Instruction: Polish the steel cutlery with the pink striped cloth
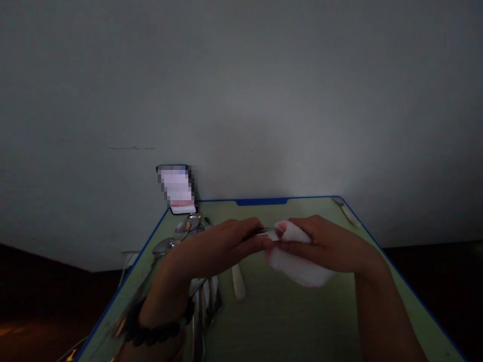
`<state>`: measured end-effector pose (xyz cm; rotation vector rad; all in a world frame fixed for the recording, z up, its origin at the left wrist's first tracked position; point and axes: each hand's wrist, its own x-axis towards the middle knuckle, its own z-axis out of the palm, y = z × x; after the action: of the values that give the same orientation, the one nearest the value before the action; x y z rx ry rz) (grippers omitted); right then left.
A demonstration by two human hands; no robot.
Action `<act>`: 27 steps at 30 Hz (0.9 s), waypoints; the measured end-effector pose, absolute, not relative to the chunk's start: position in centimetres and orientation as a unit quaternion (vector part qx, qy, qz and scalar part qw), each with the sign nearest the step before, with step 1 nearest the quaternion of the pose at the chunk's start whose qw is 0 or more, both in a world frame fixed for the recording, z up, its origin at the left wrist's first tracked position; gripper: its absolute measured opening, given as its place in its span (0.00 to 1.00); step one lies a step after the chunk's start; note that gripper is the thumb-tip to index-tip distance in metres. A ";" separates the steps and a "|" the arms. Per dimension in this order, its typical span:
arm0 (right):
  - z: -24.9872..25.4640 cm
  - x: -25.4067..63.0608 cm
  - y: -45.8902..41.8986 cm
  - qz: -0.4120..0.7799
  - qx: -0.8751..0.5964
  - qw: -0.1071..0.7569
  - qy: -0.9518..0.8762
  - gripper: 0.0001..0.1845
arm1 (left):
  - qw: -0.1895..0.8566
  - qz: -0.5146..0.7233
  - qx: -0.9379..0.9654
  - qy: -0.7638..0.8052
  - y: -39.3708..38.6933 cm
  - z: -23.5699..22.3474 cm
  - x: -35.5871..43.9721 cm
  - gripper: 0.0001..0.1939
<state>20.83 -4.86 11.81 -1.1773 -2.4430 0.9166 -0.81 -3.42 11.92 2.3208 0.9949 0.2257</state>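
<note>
My left hand (234, 244) pinches a thin metal utensil (268, 230) above the table, thumb below and fingers on top. Most of the utensil is covered, and whether it is a spoon or another piece of cutlery cannot be made out. In my right hand (324, 241) a white cloth (302, 269) with pinkish edges is folded over the utensil's right end, its lower part hanging down. Behind and under my left forearm lie several metal spoons (183, 229) and other cutlery (206, 301). A pale handle (238, 284) rests on the table beneath my left hand.
The greenish table (279, 322) has a blue rim and meets a grey wall (241, 100). A lit phone (177, 188) leans on the wall at the back left. Near the back right corner lies a tool with a pale handle (350, 215). A cable (123, 274) hangs at the left.
</note>
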 end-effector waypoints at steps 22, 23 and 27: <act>11.9 20.4 -4.9 0.323 -0.417 0.128 -0.840 0.18 | 0.312 0.071 0.877 0.359 -3.1 12.4 -1.8 0.18; 11.9 20.3 -4.9 0.321 -0.417 0.129 -0.841 0.18 | 0.316 0.067 0.876 0.359 -3.1 12.4 -1.8 0.18; 12.0 20.2 -4.8 0.328 -0.408 0.129 -0.842 0.17 | 0.304 0.067 0.879 0.360 -3.3 12.7 -1.9 0.16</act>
<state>20.19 -4.84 12.01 -1.1850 -2.4481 0.9539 -1.94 -3.27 12.66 2.3301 0.9547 0.1787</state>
